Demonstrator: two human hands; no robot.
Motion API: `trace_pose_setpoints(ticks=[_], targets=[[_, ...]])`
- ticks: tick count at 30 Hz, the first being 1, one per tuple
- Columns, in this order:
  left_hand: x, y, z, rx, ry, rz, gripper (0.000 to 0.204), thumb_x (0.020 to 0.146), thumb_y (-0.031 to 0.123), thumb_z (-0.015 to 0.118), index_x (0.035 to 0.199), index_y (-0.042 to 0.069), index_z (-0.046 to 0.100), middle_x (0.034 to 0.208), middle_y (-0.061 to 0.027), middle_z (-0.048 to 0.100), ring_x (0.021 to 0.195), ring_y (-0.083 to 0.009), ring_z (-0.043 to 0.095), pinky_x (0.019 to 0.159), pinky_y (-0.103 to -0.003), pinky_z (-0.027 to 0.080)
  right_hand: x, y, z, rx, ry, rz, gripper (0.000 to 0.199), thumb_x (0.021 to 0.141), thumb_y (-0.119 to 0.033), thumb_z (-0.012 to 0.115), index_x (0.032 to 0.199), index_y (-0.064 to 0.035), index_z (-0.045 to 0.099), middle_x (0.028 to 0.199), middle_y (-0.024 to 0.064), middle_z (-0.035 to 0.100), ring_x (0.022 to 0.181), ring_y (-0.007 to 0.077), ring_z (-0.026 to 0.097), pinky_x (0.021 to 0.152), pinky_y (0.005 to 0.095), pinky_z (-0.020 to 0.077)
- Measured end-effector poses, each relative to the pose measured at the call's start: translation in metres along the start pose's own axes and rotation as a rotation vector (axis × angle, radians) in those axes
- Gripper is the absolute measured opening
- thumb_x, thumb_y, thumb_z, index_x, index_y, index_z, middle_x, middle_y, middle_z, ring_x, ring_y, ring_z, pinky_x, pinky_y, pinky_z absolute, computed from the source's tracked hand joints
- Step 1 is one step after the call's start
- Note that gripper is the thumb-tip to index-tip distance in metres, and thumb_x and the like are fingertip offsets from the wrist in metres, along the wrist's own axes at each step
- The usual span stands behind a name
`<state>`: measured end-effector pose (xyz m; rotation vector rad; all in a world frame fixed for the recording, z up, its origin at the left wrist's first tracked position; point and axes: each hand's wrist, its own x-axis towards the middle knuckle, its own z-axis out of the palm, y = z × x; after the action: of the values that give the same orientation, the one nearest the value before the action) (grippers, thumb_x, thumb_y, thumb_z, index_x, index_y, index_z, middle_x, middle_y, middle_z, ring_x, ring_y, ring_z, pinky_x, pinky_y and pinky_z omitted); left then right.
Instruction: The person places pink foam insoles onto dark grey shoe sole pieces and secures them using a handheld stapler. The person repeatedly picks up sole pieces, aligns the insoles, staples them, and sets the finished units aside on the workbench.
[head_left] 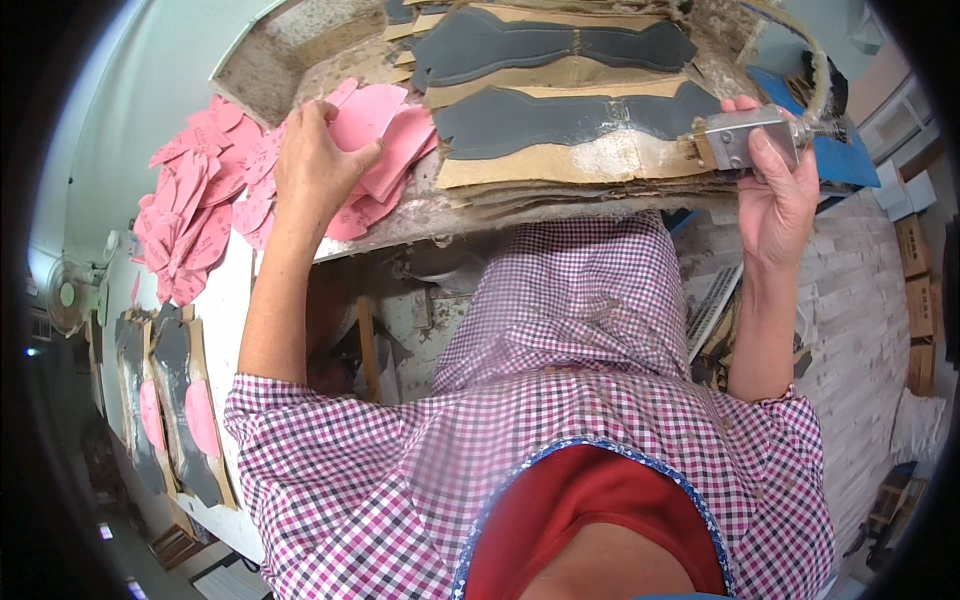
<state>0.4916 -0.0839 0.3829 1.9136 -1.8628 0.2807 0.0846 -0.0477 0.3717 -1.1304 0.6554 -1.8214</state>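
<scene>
My left hand [318, 160] is at the edge of a pile of pink rounded paper-like pieces [205, 190], thumb and curled fingers closed about one pink piece [362, 115]. In my right hand [778, 195] is a metal block-shaped glue brush [745, 138], its bristles pointing left and a hose rising from its far side. Those bristles are next to the right end of a dark grey shaped panel [540, 122] on tan backing. White residue marks the panel's middle and the backing below it. Behind it lies a second dark grey panel [500, 48], also on tan backing.
More backed sheets are stacked beneath the panels on the worn bench [400, 236]. On the white table [222, 345] at left lie two dark strips [185, 410] bearing pink pieces. A fan [68, 292] stands far left; cardboard boxes [918, 300] line the right.
</scene>
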Motion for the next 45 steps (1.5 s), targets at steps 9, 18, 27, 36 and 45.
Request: trace_pose_setpoints(ticks=[9, 18, 27, 36, 45], targets=[[0.015, -0.018, 0.003, -0.267, -0.258, -0.098, 0.053, 0.074, 0.021, 0.082, 0.113, -0.002, 0.055, 0.096, -0.0164, 0.066, 0.085, -0.0242, 0.065, 0.075, -0.035, 0.051, -0.009, 0.001, -0.023, 0.048, 0.067, 0.002, 0.037, 0.092, 0.002, 0.059, 0.125, 0.0002, 0.042, 0.123, 0.0245, 0.06, 0.119, 0.0338, 0.058, 0.101, 0.0433, 0.0477], [0.048, 0.005, -0.086, -0.61, -0.121, -0.101, 0.026, 0.09, 0.02, 0.07, 0.113, 0.007, 0.069, 0.088, -0.0022, 0.071, 0.062, -0.004, 0.054, 0.047, -0.019, 0.038, -0.01, -0.003, -0.044, 0.123, 0.099, 0.007, 0.031, 0.091, 0.001, 0.06, 0.12, 0.0049, 0.049, 0.119, 0.0229, 0.063, 0.118, 0.035, 0.06, 0.102, 0.0447, 0.0468], [0.044, 0.176, 0.007, -0.642, -0.73, 0.5, 0.02, 0.083, 0.018, 0.077, 0.094, 0.002, 0.07, 0.079, 0.0008, 0.065, 0.075, -0.0073, 0.058, 0.069, -0.023, 0.047, -0.011, -0.015, -0.053, 0.161, 0.11, 0.026, 0.029, 0.093, -0.001, 0.057, 0.119, 0.0078, 0.052, 0.12, 0.0239, 0.062, 0.119, 0.0359, 0.058, 0.105, 0.0469, 0.0446], [0.048, 0.192, 0.035, -0.545, -0.789, 0.458, 0.019, 0.082, 0.019, 0.079, 0.086, 0.001, 0.072, 0.071, -0.0015, 0.064, 0.067, -0.0096, 0.057, 0.063, -0.025, 0.046, -0.012, -0.014, -0.062, 0.086, 0.168, 0.042, 0.031, 0.095, -0.002, 0.053, 0.123, 0.0108, 0.049, 0.126, 0.0272, 0.058, 0.125, 0.0386, 0.053, 0.11, 0.0468, 0.0405], [0.029, 0.209, 0.039, -0.176, -0.629, 0.57, 0.029, 0.08, 0.025, 0.076, 0.089, -0.001, 0.067, 0.081, -0.0153, 0.07, 0.077, -0.0259, 0.068, 0.071, -0.038, 0.052, -0.011, -0.01, -0.06, 0.111, 0.174, 0.043, 0.031, 0.092, -0.001, 0.058, 0.12, 0.0092, 0.05, 0.118, 0.0245, 0.063, 0.117, 0.0352, 0.06, 0.104, 0.0466, 0.0456]])
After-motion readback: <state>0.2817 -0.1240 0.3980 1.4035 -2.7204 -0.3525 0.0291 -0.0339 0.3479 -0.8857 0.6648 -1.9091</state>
